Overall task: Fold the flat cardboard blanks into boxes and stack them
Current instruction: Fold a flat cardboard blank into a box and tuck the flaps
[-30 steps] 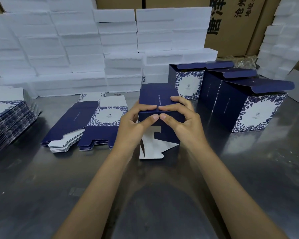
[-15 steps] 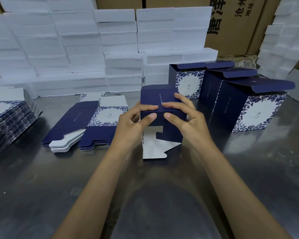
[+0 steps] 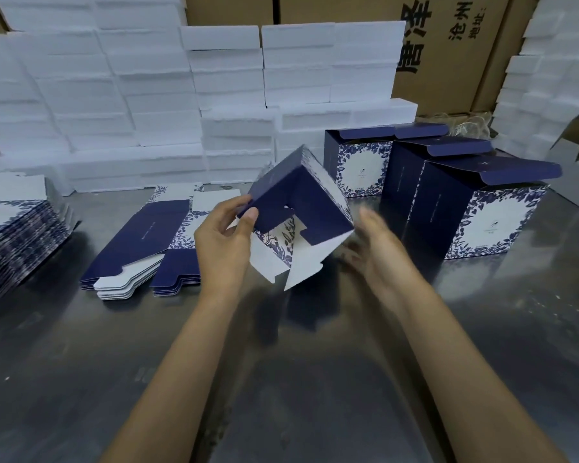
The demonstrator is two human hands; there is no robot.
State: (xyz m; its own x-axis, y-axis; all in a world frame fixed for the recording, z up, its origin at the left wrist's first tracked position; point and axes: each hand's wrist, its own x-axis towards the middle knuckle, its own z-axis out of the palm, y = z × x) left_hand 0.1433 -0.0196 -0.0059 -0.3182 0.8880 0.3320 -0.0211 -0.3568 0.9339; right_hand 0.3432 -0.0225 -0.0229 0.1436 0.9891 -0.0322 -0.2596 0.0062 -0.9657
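Steel tabletop (image 3: 81, 379) spreads under both forearms. Left hand (image 3: 226, 243) pinches the half-folded box (image 3: 301, 208), tilted just above the table; right hand (image 3: 378, 252), blurred, fingers spread, sits just beside its lower corner. Flat blanks (image 3: 147, 242) lie left of the fingers, finished boxes (image 3: 465, 208) beyond right.

Two hands are showing: the left hand (image 3: 226, 242) and the right hand (image 3: 380, 252). One half-folded box (image 3: 301, 208) is sitting between them. To the right of that box, three finished boxes (image 3: 475, 212) are standing. To its left, two stacks of flat blanks (image 3: 147, 242) are lying; the sheets in each are too many to count.
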